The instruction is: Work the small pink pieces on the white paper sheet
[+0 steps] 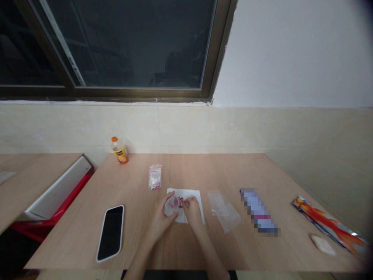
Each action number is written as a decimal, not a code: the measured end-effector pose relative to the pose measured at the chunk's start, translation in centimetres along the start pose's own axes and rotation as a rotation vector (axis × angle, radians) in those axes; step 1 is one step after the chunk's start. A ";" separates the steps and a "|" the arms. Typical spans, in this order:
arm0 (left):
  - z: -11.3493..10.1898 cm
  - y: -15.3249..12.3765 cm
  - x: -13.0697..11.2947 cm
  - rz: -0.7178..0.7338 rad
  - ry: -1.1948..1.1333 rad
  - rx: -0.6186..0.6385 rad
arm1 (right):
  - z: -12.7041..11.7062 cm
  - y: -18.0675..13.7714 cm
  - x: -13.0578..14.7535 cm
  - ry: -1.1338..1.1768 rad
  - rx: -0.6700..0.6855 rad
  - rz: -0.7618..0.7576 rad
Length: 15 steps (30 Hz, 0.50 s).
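Pinkish clear piece (175, 202) sits between curved thumb and fingers of the left hand (162, 212); beside it, the right hand (192, 210) bunches its fingertips, pinching what I cannot tell. Beneath them, white paper (192, 193); rightward, clear plastic (225, 212); leftward, a phone (110, 233).

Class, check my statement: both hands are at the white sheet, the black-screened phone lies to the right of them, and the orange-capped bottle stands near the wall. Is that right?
Not quite: the head view shows the black-screened phone lying to the left of the left hand, not to the right. The rest stands.
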State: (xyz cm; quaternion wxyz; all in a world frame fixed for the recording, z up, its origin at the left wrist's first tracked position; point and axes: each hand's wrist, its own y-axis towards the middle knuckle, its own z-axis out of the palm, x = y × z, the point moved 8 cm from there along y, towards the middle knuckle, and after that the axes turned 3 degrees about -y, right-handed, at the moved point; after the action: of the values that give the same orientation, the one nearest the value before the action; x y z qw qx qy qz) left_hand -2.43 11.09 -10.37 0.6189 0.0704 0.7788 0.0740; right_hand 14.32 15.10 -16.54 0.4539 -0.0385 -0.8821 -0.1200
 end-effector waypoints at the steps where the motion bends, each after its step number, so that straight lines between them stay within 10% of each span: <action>1: 0.0 0.0 0.0 0.002 0.004 0.006 | -0.1 0.0 0.1 0.015 0.000 -0.003; 15: 0.4 -0.1 0.3 -0.047 -0.090 -0.010 | -6.7 0.4 8.4 0.284 0.034 -0.112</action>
State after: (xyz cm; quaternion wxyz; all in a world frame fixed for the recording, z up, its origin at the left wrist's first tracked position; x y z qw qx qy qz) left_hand -2.11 11.10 -10.75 0.6554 0.0524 0.7511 0.0601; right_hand 14.78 13.50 -5.94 0.5673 0.0358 -0.8116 -0.1345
